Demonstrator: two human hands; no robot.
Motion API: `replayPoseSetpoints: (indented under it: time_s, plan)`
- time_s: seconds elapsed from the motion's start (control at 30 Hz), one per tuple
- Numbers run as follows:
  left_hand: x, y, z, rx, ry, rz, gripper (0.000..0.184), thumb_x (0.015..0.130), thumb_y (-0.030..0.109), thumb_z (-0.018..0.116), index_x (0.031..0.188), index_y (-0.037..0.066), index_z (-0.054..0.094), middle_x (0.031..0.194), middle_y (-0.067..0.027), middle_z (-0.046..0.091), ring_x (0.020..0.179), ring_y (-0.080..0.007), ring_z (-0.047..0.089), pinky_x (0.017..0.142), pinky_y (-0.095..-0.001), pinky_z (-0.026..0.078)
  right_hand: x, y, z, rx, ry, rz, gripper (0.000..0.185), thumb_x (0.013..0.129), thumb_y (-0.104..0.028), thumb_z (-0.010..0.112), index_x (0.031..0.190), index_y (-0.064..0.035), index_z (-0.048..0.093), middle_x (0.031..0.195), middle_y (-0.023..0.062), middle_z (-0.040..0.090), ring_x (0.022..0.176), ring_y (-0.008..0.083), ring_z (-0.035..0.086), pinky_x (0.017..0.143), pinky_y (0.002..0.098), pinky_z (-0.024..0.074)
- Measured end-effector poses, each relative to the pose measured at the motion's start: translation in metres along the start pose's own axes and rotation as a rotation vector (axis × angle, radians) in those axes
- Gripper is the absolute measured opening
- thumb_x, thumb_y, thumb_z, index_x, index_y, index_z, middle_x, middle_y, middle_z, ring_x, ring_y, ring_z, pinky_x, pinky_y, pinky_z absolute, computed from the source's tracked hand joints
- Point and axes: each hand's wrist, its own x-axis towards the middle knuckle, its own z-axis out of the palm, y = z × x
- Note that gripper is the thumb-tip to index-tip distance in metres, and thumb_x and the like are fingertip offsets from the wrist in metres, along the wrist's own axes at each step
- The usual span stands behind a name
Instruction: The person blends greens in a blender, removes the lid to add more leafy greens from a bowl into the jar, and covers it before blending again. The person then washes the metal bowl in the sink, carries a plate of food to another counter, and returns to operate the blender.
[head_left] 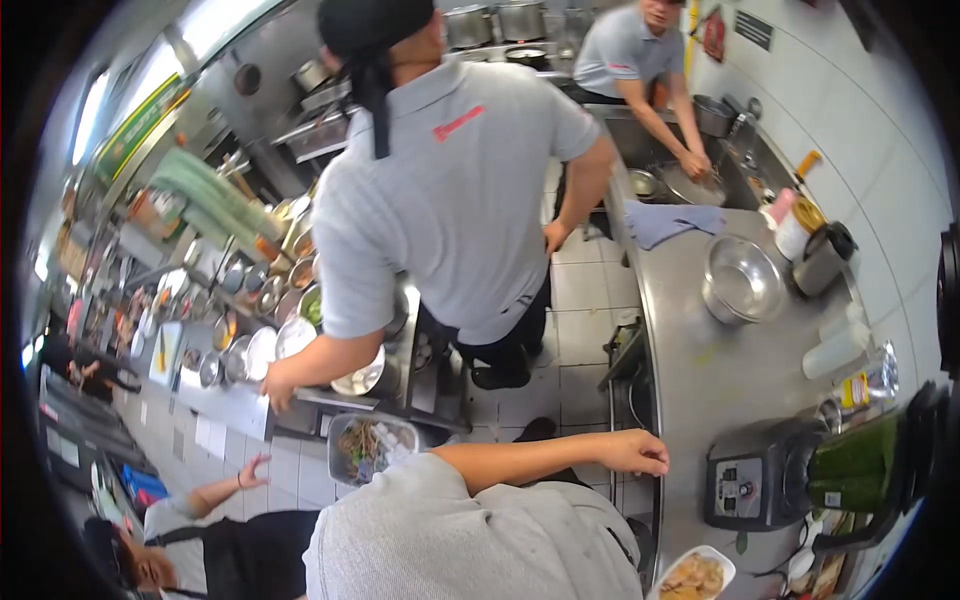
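My left arm reaches across from a grey sleeve at the bottom of the view. My left hand [635, 453] hovers by the near edge of the steel counter [685, 385], fingers loosely curled in, with nothing visible in them. Closest to it stands a blender with a dark base [750, 490]; its jar [852, 465] lies toward the right and holds something green. Below sits a white container [697, 575] with pale brownish food. My right hand is out of view.
A steel bowl [742, 280] and a blue cloth [672, 222] lie on the counter. One co-worker [460, 190] stands ahead, another [640, 55] works at the sink, a third [250, 555] is lower left. A waste bin [340, 468] is on the floor.
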Motion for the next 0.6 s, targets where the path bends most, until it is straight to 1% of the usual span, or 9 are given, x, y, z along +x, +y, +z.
replayPoseSetpoints:
  time_s: [0.07, 0.23, 0.3, 0.33, 0.37, 0.43, 0.47, 0.57, 0.6]
  plan:
    - [-0.022, 0.003, -0.004, 0.006, -0.036, -0.023, 0.035, 0.098, 0.033, 0.064, 0.113, 0.001, 0.066, 0.097, -0.0023, 0.068, 0.084, -0.0092, 0.06, 0.075, -0.0278, 0.051, 0.035, 0.011, 0.02, 0.042, -0.175, -0.185, 0.062, 0.091, -0.012, 0.064, 0.147, -0.001, 0.039, 0.132, 0.0155, 0.056, 0.113, 0.0239, 0.058, 0.096, 0.036, 0.0463]
    - [-0.081, -0.01, -0.008, -0.13, 0.078, -0.066, 0.044, 0.098, 0.038, 0.063, 0.123, 0.003, 0.064, 0.098, -0.0019, 0.068, 0.079, -0.011, 0.06, 0.069, -0.0275, 0.051, 0.074, -0.032, 0.102, -0.075, -0.326, -0.203, 0.057, 0.092, -0.01, 0.063, 0.144, 0.0005, 0.043, 0.131, 0.0156, 0.056, 0.108, 0.0254, 0.06, 0.088, 0.0352, 0.0508]
    - [-0.113, -0.009, -0.006, -0.236, 0.115, -0.178, 0.055, 0.097, 0.039, 0.064, 0.136, 0.002, 0.054, 0.098, -0.0027, 0.068, 0.074, -0.0108, 0.059, 0.067, -0.028, 0.051, 0.08, -0.047, 0.139, -0.143, -0.335, -0.381, 0.053, 0.093, -0.011, 0.063, 0.141, 0.0016, 0.044, 0.128, 0.0163, 0.057, 0.108, 0.0251, 0.06, 0.088, 0.0355, 0.0508]
    - [-0.13, -0.009, -0.005, -0.224, 0.132, -0.162, 0.072, 0.096, 0.037, 0.065, 0.152, 0.004, 0.034, 0.094, -0.0039, 0.067, 0.069, -0.0108, 0.058, 0.064, -0.0284, 0.05, 0.092, -0.048, 0.153, -0.133, -0.413, -0.382, 0.051, 0.094, -0.011, 0.063, 0.138, 0.0043, 0.045, 0.126, 0.0179, 0.057, 0.109, 0.0255, 0.058, 0.089, 0.0364, 0.0501]
    - [-0.147, -0.009, -0.001, -0.245, 0.187, -0.155, 0.072, 0.096, 0.037, 0.065, 0.152, 0.004, 0.034, 0.094, -0.0039, 0.067, 0.069, -0.0108, 0.058, 0.064, -0.0284, 0.05, 0.092, -0.056, 0.17, -0.168, -0.461, -0.39, 0.051, 0.094, -0.011, 0.063, 0.138, 0.0043, 0.045, 0.126, 0.0179, 0.057, 0.109, 0.0255, 0.058, 0.089, 0.0364, 0.0501]
    - [-0.179, -0.012, 0.009, -0.266, 0.281, -0.075, 0.082, 0.096, 0.034, 0.065, 0.158, 0.006, 0.019, 0.09, -0.0051, 0.065, 0.067, -0.0115, 0.058, 0.061, -0.0285, 0.05, 0.082, -0.072, 0.208, -0.41, -0.468, -0.697, 0.048, 0.095, -0.012, 0.063, 0.136, 0.0073, 0.046, 0.125, 0.0192, 0.057, 0.106, 0.0266, 0.058, 0.088, 0.0357, 0.0495]
    - [-0.193, -0.018, 0.013, -0.31, 0.324, -0.036, 0.087, 0.097, 0.031, 0.065, 0.159, 0.006, 0.009, 0.085, -0.0066, 0.064, 0.065, -0.0121, 0.059, 0.058, -0.028, 0.05, 0.078, -0.074, 0.224, -0.397, -0.519, -0.722, 0.047, 0.095, -0.013, 0.063, 0.134, 0.0092, 0.047, 0.123, 0.0193, 0.058, 0.102, 0.027, 0.058, 0.088, 0.0343, 0.0492]
    - [-0.239, -0.024, 0.031, -0.422, 0.468, -0.003, 0.084, 0.097, 0.026, 0.062, 0.159, 0.006, 0.008, 0.081, -0.0068, 0.062, 0.065, -0.0122, 0.059, 0.058, -0.027, 0.05, 0.064, -0.07, 0.266, -0.34, -0.652, -0.636, 0.05, 0.096, -0.015, 0.063, 0.136, 0.0085, 0.047, 0.121, 0.0187, 0.059, 0.099, 0.0262, 0.059, 0.086, 0.0329, 0.0495]
    - [-0.253, -0.023, 0.036, -0.448, 0.502, -0.012, 0.078, 0.098, 0.02, 0.057, 0.159, 0.01, 0.01, 0.079, -0.0056, 0.061, 0.066, -0.0117, 0.06, 0.058, -0.0263, 0.05, 0.055, -0.069, 0.277, -0.474, -0.62, -0.599, 0.052, 0.096, -0.018, 0.064, 0.139, 0.0044, 0.047, 0.122, 0.0191, 0.059, 0.099, 0.025, 0.059, 0.085, 0.0318, 0.0503]
